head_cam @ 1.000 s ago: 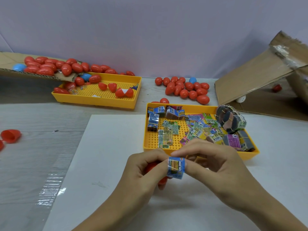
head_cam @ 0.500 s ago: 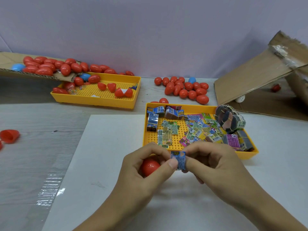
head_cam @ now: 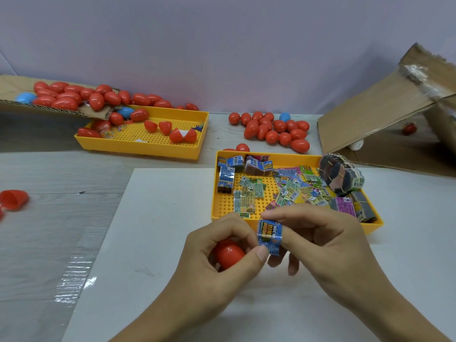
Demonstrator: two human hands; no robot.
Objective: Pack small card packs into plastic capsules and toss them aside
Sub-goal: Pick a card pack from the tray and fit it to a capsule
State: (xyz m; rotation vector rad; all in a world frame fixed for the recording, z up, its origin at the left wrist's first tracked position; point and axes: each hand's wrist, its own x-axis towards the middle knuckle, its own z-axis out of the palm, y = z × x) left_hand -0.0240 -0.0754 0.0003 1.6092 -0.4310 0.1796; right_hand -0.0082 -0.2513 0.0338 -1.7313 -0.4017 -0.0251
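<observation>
Both hands' grip pinching card pack [head_cam: 269, 235], capsule [head_cam: 228, 253] palmed left

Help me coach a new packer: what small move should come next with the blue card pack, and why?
Probably finish curling the blue card pack tighter. The right hand and the left hand pinch it, wrapped around the right forefinger, while the left also holds a red capsule, seemingly closed, so it isn't ready for loading.
</observation>
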